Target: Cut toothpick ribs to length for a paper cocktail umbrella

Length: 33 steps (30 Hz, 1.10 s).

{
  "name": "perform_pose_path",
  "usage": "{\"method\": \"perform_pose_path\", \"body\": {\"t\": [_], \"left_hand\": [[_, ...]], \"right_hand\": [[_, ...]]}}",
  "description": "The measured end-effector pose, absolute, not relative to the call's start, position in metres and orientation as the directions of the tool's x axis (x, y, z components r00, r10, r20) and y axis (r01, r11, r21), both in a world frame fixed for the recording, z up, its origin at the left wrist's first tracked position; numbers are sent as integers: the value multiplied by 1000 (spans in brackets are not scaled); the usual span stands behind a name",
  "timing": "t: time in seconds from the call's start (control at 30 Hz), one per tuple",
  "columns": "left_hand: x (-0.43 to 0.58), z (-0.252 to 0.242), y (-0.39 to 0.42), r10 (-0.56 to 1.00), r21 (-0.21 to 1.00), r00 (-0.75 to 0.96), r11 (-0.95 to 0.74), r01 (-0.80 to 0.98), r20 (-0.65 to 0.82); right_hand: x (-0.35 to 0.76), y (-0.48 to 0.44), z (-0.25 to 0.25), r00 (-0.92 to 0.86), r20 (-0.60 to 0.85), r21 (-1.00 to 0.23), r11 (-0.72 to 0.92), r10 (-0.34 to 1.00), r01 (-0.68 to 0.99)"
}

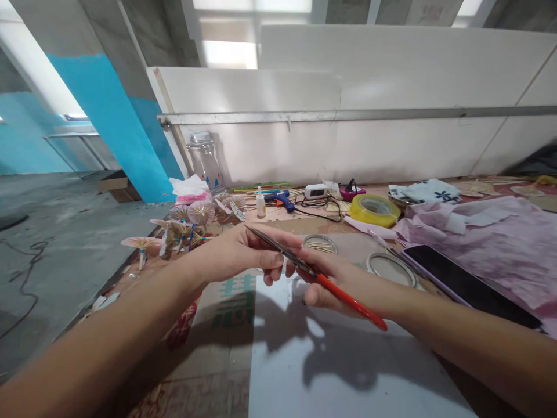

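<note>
My right hand [337, 276] holds a pair of red-handled scissors [350, 301], with the dark metal blades slanting up and to the left. My left hand [241, 255] meets it above the table, thumb and fingers pinched together behind the blades. Whatever small thing the left fingertips grip is hidden by the blades and fingers. Below both hands lies a white sheet [296, 371] on printed cardboard [217, 360]. Near the left wrist stand several little paper umbrellas [201, 213] on sticks.
Behind the hands are a glue gun [285, 200] with its cord, a small white bottle [260, 204] and a clear jug [205, 162]. Yellow tape [374, 210], a tape ring [391, 267], a phone [470, 284] and pink cloth [487, 244] lie to the right.
</note>
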<state>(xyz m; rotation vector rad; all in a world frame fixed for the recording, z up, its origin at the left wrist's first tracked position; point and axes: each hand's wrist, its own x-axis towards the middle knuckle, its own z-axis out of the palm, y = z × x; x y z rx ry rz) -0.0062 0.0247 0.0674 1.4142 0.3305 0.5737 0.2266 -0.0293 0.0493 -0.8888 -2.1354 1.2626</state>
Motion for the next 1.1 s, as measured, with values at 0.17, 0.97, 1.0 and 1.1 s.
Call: {"method": "perform_pose_path", "body": {"t": [0.17, 0.97, 1.0, 1.1], "left_hand": [[-2, 67, 22, 542, 975, 831, 86, -203, 125], [-4, 50, 47, 869, 930, 495, -186, 317, 5], [2, 46, 45, 866, 906, 499, -216, 364, 6], [22, 40, 47, 836, 786, 546, -373, 493, 55]], "right_hand": [[225, -31, 48, -655, 87, -907, 332, 750, 260], [260, 38, 42, 129, 493, -870, 484, 860, 98], [266, 48, 36, 180, 481, -876, 475, 858, 81], [279, 70, 18, 288, 469, -881, 463, 835, 92]]}}
